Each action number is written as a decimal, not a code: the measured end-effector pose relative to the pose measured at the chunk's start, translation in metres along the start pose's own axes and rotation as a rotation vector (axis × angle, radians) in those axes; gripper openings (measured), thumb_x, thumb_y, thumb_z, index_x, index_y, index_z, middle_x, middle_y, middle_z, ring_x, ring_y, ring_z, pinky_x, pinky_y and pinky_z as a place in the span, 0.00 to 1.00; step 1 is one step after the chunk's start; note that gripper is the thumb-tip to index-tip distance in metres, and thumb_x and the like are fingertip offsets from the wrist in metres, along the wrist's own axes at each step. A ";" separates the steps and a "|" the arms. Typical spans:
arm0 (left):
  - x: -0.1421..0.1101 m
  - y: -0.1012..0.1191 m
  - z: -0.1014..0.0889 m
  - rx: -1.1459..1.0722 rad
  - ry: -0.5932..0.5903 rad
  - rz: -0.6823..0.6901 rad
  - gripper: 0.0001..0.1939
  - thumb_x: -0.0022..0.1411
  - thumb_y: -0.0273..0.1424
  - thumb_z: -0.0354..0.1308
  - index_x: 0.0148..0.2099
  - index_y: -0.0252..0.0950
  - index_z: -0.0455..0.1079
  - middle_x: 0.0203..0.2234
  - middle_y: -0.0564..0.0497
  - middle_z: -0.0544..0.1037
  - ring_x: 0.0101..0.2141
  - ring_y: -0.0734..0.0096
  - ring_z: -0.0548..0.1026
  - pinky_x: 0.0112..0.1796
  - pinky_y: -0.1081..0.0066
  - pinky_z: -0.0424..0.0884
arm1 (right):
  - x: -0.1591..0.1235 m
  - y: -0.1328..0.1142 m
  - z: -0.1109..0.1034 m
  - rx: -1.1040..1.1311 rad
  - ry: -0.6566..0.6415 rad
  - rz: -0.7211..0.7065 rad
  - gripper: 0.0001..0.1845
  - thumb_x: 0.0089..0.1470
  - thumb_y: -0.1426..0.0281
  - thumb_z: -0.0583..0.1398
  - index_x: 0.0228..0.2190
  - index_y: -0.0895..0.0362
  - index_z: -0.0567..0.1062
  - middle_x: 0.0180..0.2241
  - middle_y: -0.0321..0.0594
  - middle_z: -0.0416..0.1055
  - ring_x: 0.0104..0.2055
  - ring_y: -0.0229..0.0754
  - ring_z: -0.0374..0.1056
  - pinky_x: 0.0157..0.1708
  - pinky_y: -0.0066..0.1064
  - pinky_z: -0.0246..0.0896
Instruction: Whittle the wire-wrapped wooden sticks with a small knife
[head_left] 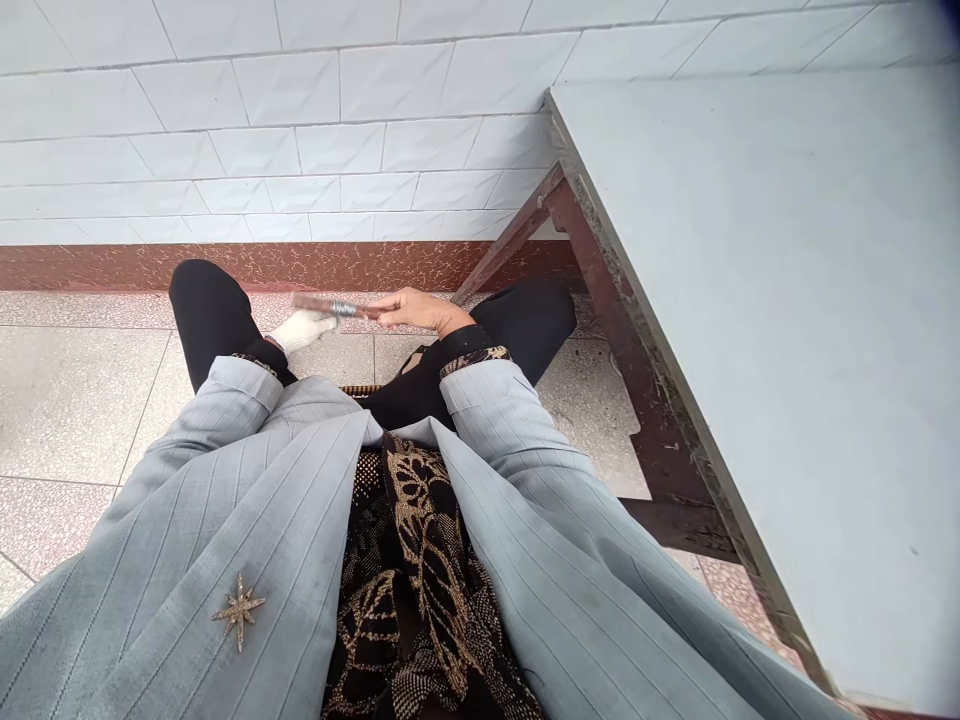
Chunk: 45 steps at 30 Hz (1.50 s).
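My right hand (420,308) reaches forward over my knees and pinches one end of a thin brown stick (315,303) that has a silver band (343,309) round it. The stick lies level and points left. My left hand (300,328) is covered in white, a glove or a cloth, and sits just under the stick, its tip touching near the silver band. Its fingers do not show separately. Both arms wear grey pinstriped sleeves (487,400).
A pale grey table top (787,300) on dark red-brown legs (622,330) fills the right side. A white tiled wall (300,130) with a red-brown skirting stands ahead. The floor (75,390) is speckled tile. My knees in black trousers (202,310) rise below the hands.
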<state>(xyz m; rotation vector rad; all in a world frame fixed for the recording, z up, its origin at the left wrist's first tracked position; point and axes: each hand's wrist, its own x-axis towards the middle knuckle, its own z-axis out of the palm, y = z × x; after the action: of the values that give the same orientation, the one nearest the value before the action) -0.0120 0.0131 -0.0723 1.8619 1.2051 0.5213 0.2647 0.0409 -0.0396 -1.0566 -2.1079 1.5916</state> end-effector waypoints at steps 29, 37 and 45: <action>0.000 0.000 -0.006 0.161 -0.119 0.134 0.18 0.63 0.42 0.53 0.40 0.33 0.76 0.30 0.50 0.77 0.31 0.69 0.71 0.37 0.69 0.67 | 0.004 0.022 0.001 -0.099 -0.353 0.297 0.17 0.39 0.64 0.74 0.34 0.56 0.85 0.18 0.30 0.69 0.20 0.32 0.58 0.23 0.26 0.52; -0.004 0.006 -0.002 -0.143 -0.201 0.066 0.19 0.63 0.45 0.58 0.41 0.32 0.75 0.27 0.50 0.74 0.25 0.74 0.67 0.29 0.72 0.64 | -0.004 0.007 -0.002 0.051 -0.399 0.145 0.29 0.42 0.60 0.74 0.47 0.58 0.84 0.25 0.32 0.72 0.26 0.33 0.60 0.29 0.26 0.56; -0.001 0.000 0.006 -0.251 -0.054 0.029 0.16 0.68 0.42 0.53 0.40 0.34 0.74 0.22 0.53 0.68 0.22 0.76 0.62 0.25 0.74 0.58 | 0.004 0.008 -0.001 0.337 0.428 0.068 0.25 0.65 0.69 0.57 0.62 0.57 0.71 0.25 0.30 0.63 0.24 0.34 0.55 0.26 0.25 0.53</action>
<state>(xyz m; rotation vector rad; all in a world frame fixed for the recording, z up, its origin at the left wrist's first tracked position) -0.0087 0.0094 -0.0756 1.6709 1.0288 0.6055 0.2658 0.0457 -0.0472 -1.2255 -1.4832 1.5142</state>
